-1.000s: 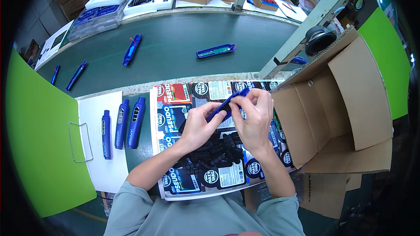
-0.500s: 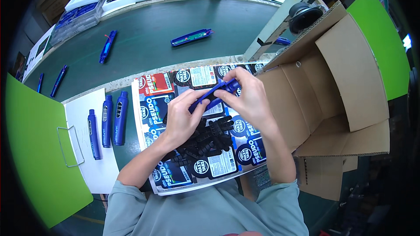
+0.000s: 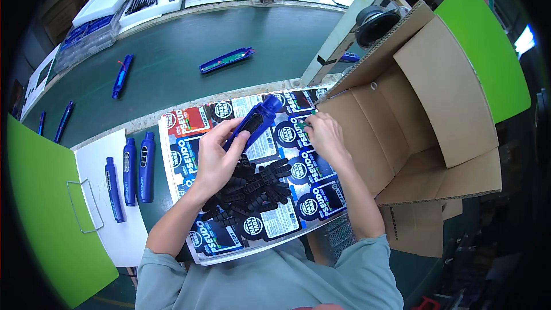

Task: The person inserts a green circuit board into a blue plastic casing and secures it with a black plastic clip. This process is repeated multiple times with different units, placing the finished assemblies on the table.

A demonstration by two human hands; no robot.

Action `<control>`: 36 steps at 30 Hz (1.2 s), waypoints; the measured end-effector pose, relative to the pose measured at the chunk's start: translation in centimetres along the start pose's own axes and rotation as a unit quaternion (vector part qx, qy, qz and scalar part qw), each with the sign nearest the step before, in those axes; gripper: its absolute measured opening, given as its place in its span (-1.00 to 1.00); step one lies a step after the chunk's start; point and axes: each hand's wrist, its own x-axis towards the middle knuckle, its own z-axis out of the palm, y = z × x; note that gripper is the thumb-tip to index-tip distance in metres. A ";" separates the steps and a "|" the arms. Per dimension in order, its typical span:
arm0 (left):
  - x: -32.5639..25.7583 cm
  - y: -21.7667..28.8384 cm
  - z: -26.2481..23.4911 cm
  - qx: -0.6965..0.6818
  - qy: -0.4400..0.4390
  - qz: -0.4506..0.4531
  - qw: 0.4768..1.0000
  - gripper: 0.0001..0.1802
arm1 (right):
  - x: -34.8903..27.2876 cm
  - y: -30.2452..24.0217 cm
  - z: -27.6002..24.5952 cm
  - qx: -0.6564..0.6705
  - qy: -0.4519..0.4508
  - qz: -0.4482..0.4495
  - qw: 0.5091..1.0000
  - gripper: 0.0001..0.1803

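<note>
My left hand (image 3: 213,158) grips a blue plastic casing (image 3: 264,108), tilted up toward the far right. A black slotted piece (image 3: 251,128) shows in its upper face, under my thumb. To the right and apart from the casing, my right hand (image 3: 327,136) has its fingers closed on a small green thing (image 3: 302,124), mostly hidden, its kind unclear. Below my hands lies a heap of black plastic pieces (image 3: 252,190) on printed sheets (image 3: 281,221). Left of the sheets, several blue casings with slotted windows (image 3: 147,169) lie side by side.
An open cardboard box (image 3: 410,132) stands at the right, beside a metal post (image 3: 344,37) with a round black speaker (image 3: 376,24). Beyond the sheets runs a green belt (image 3: 166,51) bearing blue casing halves, one with a green circuit board (image 3: 227,61). A green panel (image 3: 51,212) borders the left.
Both hands were on the casing; my right hand has let go, moved right and closed on the green thing. My left hand has turned the casing more upright. The whole view has shifted slightly.
</note>
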 end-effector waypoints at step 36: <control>-0.4 -0.5 0.7 -0.236 -0.091 -0.093 0.963 -0.56 | -2.1 -13.1 -5.1 0.546 0.115 -0.058 0.828 -0.72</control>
